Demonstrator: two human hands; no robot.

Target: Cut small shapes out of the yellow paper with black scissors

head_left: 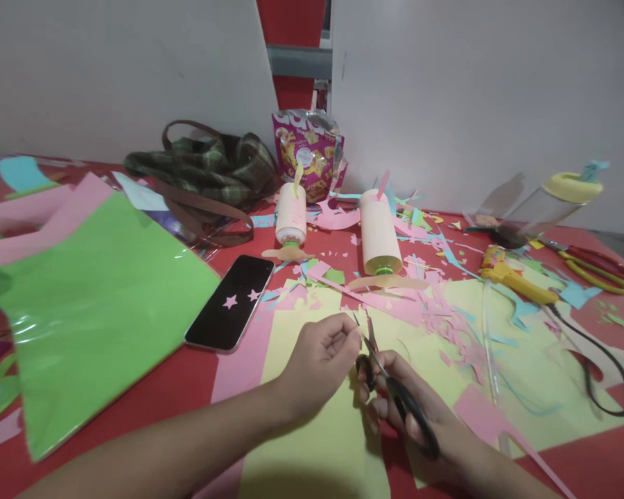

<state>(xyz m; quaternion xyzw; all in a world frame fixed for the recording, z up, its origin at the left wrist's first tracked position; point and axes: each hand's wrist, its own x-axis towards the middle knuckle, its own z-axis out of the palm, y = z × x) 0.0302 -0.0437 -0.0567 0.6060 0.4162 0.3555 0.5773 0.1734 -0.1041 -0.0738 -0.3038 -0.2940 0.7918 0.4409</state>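
Note:
My right hand point(395, 391) has its fingers through the handles of black-handled scissors point(390, 374). The scissor blades are parted and point away from me, beside the fingertips of my left hand point(325, 357). That hand is closed in a pinch; whatever small piece it holds is too tiny to name. Both hands are above a yellow paper sheet point(312, 443). Left of them lies a black phone point(229, 305) with small pink paper stars point(229, 302) on its screen.
Two cream paper cylinders point(379, 235) lie behind the hands among pink paper scraps point(447, 319). A yellow glue gun point(517, 277), pliers point(595, 267) and a tilted bottle point(546, 208) are at right. Green paper point(109, 298) covers the left; a snack bag point(309, 152) and plaid bag point(208, 166) stand behind.

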